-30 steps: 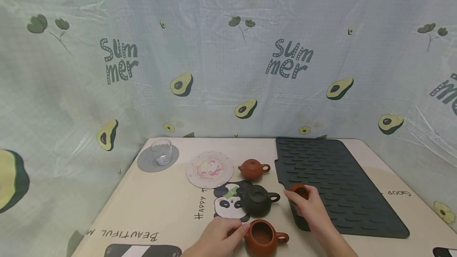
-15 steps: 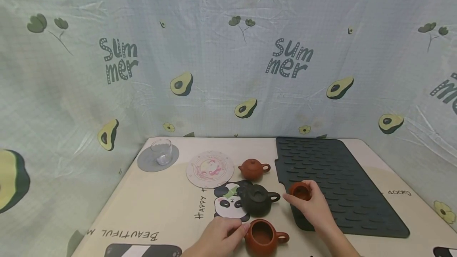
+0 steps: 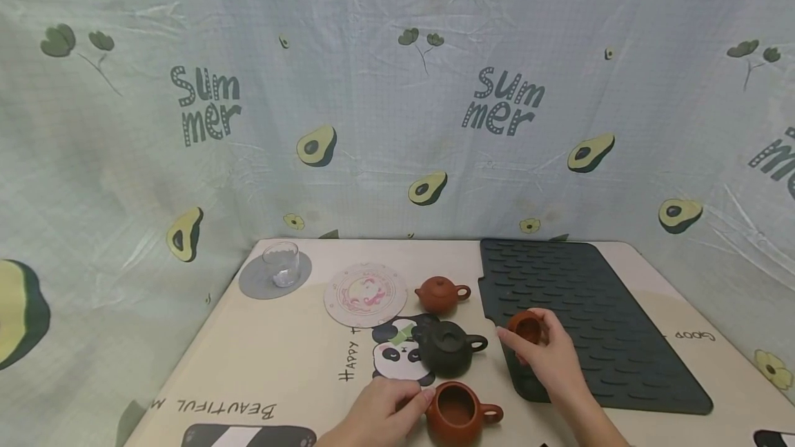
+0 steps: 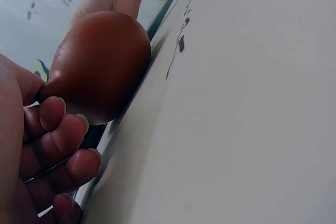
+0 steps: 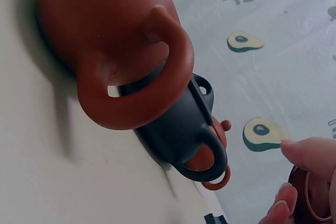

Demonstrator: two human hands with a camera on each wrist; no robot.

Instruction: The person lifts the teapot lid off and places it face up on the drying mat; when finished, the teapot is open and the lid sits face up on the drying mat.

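Right hand, lower centre-right of the head view, is pinching a small red-brown lid between thumb and fingertips, holding it over the near-left corner of the dark ribbed mat. Whether the lid is touching the mat is not clear; the fingers are covering its far side. In the right wrist view only the fingertips and a sliver of the lid are showing at the lower right edge.

Left hand, at the bottom centre of the head view and cut off at the wrist, is resting against the left side of the open red-brown teapot, fingers curled at its spout side. In the left wrist view the curled fingers are touching the pot's round body; how firmly the hand is gripping cannot be told. The pot is standing lidless on the surface, bottom centre.

Just above it a black teapot is sitting with its lid on, partly covering a panda print. Further up, a smaller red-brown teapot, lidded. To the left, a round patterned coaster, then a glass cup on a grey coaster. An avocado-print cloth is filling the background.
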